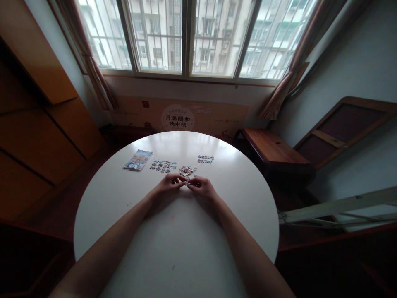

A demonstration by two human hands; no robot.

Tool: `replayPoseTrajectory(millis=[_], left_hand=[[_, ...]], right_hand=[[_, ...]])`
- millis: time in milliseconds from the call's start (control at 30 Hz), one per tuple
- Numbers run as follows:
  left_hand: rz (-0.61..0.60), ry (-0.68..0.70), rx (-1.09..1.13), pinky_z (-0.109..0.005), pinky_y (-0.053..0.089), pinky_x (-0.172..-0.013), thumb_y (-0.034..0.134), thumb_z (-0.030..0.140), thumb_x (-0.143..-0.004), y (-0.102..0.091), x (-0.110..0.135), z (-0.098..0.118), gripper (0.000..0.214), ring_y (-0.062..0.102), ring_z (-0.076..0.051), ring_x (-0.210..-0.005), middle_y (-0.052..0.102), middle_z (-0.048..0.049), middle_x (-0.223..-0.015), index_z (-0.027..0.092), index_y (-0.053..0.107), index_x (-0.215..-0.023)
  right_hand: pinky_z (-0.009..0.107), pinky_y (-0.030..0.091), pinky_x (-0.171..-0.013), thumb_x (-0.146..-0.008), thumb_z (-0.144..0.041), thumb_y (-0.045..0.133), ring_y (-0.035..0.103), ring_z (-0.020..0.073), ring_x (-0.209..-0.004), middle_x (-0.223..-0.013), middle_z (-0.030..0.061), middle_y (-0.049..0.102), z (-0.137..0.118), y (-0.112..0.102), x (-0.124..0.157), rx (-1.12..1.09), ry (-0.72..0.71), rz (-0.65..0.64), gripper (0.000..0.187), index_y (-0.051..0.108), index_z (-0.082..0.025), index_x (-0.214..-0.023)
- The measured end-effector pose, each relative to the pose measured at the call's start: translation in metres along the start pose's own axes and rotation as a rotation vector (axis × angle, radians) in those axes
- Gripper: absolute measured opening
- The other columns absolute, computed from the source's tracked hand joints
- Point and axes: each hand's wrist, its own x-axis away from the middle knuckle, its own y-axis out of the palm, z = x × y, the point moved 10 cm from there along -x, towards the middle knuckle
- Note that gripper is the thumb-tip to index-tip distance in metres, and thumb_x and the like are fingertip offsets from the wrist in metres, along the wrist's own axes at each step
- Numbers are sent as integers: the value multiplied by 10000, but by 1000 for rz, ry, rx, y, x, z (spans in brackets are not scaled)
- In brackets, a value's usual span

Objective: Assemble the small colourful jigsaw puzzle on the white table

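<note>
Both hands meet over the table just in front of a small heap of jigsaw puzzle pieces [188,170]. My left hand [170,182] pinches a jigsaw puzzle piece [187,183] from the left with thumb and index finger. On its other side, my right hand [202,186] pinches the same small piece. Spread-out puzzle pieces [163,166] lie in rows beyond my left hand. Two short rows of pieces [205,159] lie farther back on the right. A colourful picture sheet or packet [139,160] rests at the far left.
All of this is on a round white table [130,244]. A wooden bench or low table [276,147] stands beyond its right edge, with a framed panel [338,124] leaning on the wall. Cabinets [27,153] are at the left and barred windows [186,37] ahead.
</note>
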Motion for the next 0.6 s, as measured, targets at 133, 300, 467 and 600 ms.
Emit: replayPoseTrajectory(millis=[133,300,467,600], left_hand=[[70,-26,39,-167,387,-440,626,376,-751,-6,1,-4,303,538,-84,-496,642,-24,-629,107,676,-883],[39,27,-12,-157,397,-466,677,366,-708,-5,0,-6,284,562,-89,-573,664,-39,-714,114,670,-838],[26,52,-41,-152,388,-457,668,358,-718,-3,0,-3,266,553,-80,-559,667,-40,-720,113,676,-823],[68,42,-28,-155,390,-445,666,360,-718,-6,1,0,269,541,-80,-526,647,-24,-643,110,670,-817]], right_hand=[[232,427,-562,-691,-274,663,558,126,-593,-682,42,655,1,-2,0,-32,23,24,159,677,-129,-753],[233,436,-567,-698,-298,663,567,126,-609,-698,43,657,2,-1,-1,-32,23,29,176,672,-134,-759],[234,438,-564,-700,-300,662,570,129,-611,-694,42,657,-1,-1,0,-47,6,28,177,670,-138,-771],[237,445,-570,-708,-317,654,572,131,-624,-721,45,660,-1,-3,0,-57,-4,51,206,670,-144,-819]])
